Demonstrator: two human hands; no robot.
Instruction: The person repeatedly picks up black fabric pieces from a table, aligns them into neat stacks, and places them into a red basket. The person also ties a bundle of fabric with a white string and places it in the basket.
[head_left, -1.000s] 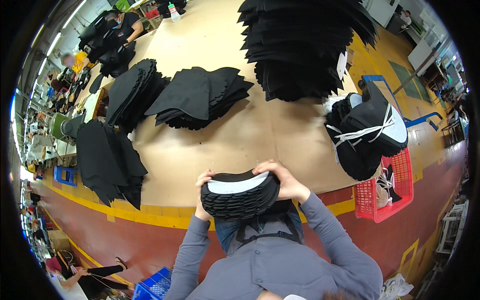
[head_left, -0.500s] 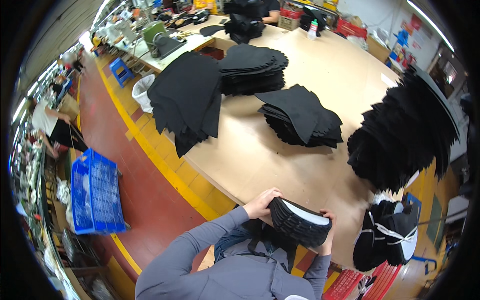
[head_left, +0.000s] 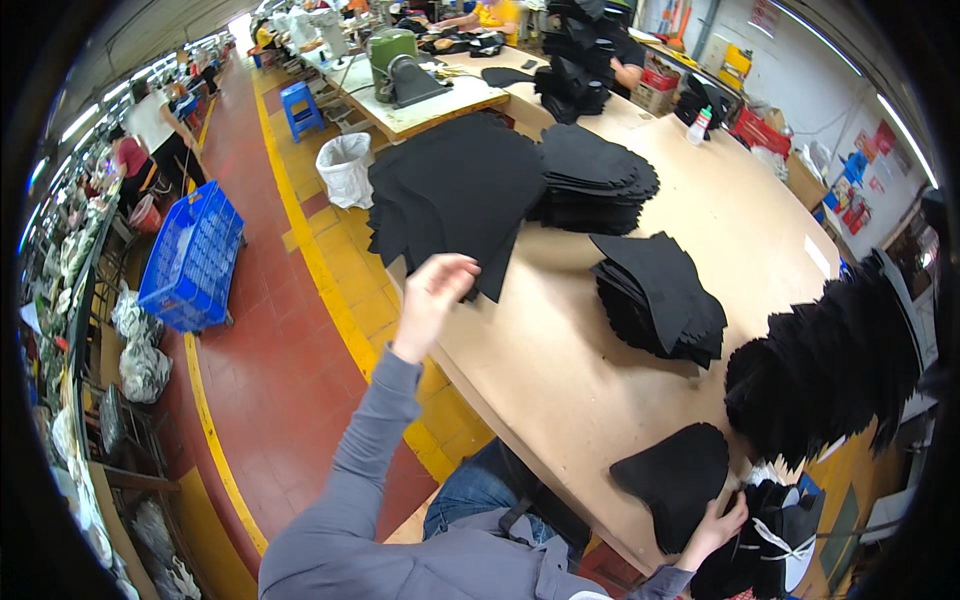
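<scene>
My left hand [head_left: 437, 288] is raised over the near-left edge of the tan table [head_left: 560, 360], fingers loosely curled and holding nothing. It is just short of a big pile of black fabric pieces [head_left: 455, 195] that hangs over the table corner. My right hand [head_left: 716, 525] is low at the right. It grips the near edge of a small stack of black cut pieces [head_left: 672, 478] lying at the table's front edge. A tied black bundle with white strips [head_left: 778, 552] sits right beside that hand.
More black stacks lie on the table: one at the middle [head_left: 655, 295], one farther back [head_left: 595, 175], a tall fanned one at right [head_left: 830, 375]. A blue crate [head_left: 190, 255], a white-lined bin [head_left: 345, 168] and a blue stool [head_left: 300, 105] stand on the floor at left. People work in the background.
Both hands held the small stack before. Now it lies on the table; my left hand has let go and risen toward the hanging pile, and my view has swung left.
</scene>
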